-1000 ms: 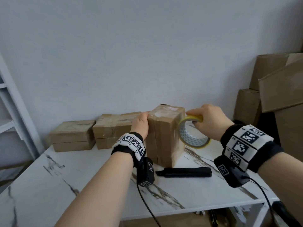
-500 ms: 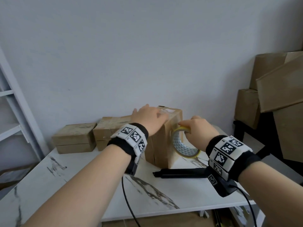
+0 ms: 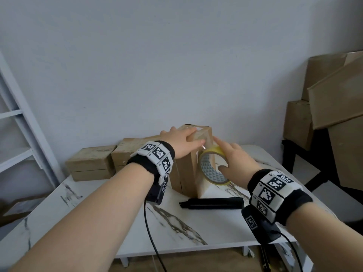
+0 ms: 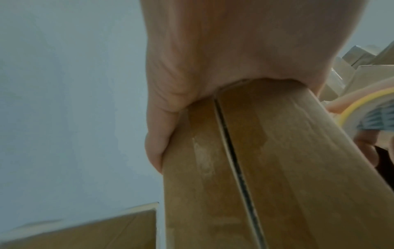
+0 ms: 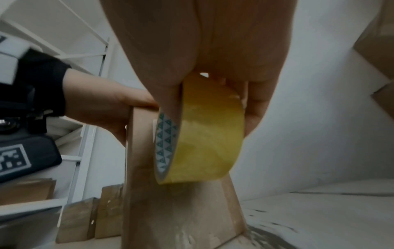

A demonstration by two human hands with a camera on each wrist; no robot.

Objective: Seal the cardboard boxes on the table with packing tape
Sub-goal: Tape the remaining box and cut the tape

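Observation:
A tall cardboard box [image 3: 186, 173] stands upright on the white marble table [image 3: 117, 222]; a flap seam runs down its near face [image 4: 266, 168]. My left hand [image 3: 184, 142] lies flat on the box top, with the thumb down its left side [image 4: 192, 59]. My right hand [image 3: 233, 163] grips a yellow tape roll [image 3: 210, 169] against the box's right face, thumb inside the core and fingers over the outside. In the right wrist view the tape roll [image 5: 209, 131] hangs on edge beside the box [image 5: 181, 210].
A black utility knife [image 3: 212, 203] lies on the table in front of the box. Two flat cardboard boxes [image 3: 91, 165] [image 3: 125, 152] sit against the wall at the back left. Large cardboard boxes [image 3: 334, 95] are stacked at the right, and a white shelf [image 3: 17, 124] stands at the left.
My left hand went from the box's left side up onto its top. My right hand brought the tape roll lower along the box's right face.

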